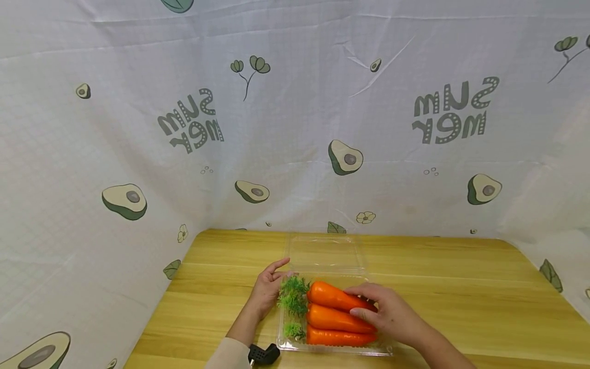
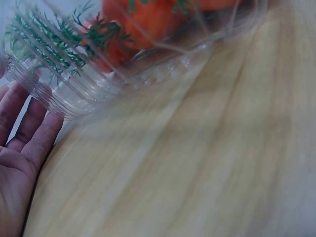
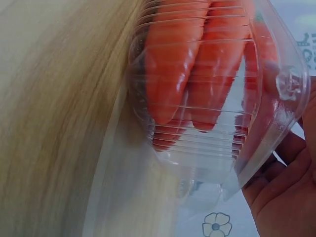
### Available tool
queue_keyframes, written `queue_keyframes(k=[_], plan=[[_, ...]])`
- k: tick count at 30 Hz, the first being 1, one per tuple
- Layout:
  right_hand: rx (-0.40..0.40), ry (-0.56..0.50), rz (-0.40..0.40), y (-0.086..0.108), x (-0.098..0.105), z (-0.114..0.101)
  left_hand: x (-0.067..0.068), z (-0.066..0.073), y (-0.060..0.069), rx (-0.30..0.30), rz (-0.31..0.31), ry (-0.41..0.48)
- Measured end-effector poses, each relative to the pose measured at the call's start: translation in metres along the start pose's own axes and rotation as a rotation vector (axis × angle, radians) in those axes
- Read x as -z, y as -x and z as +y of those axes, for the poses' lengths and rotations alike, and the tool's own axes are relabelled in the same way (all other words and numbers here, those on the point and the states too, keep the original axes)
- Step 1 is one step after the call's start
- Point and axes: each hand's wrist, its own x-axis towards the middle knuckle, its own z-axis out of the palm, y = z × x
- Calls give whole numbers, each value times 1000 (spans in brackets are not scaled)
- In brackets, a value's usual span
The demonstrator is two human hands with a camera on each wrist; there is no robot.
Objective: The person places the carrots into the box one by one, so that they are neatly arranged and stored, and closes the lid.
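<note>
Bright orange carrots (image 1: pixel 333 318) with green tops (image 1: pixel 293 296) lie side by side in a clear plastic box (image 1: pixel 336 350), its hinged lid (image 1: pixel 324 252) laid back behind it. My right hand (image 1: pixel 391 313) reaches over the box's right side and grips the narrow end of the rearmost carrot (image 1: pixel 329 294) between thumb and fingers. In the right wrist view the box wall partly covers that hand (image 3: pixel 284 190). At the back left corner my left hand (image 1: pixel 267 288) touches the box with fairly straight fingers. The left wrist view shows these fingertips (image 2: pixel 52 118) against the ribbed wall.
The box stands on a wood-grain table (image 1: pixel 461 287). A small black object (image 1: pixel 265 354) is beside the left wrist, near the box's front left corner. A white cloth (image 1: pixel 295 128) printed with avocados hangs behind the table and along its sides.
</note>
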Motion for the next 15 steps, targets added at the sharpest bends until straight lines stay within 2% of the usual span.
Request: queue_keyframes(k=[15], plan=[[-78,162,-15,-6,-7,-6,0,2,2,-24,2,-29]])
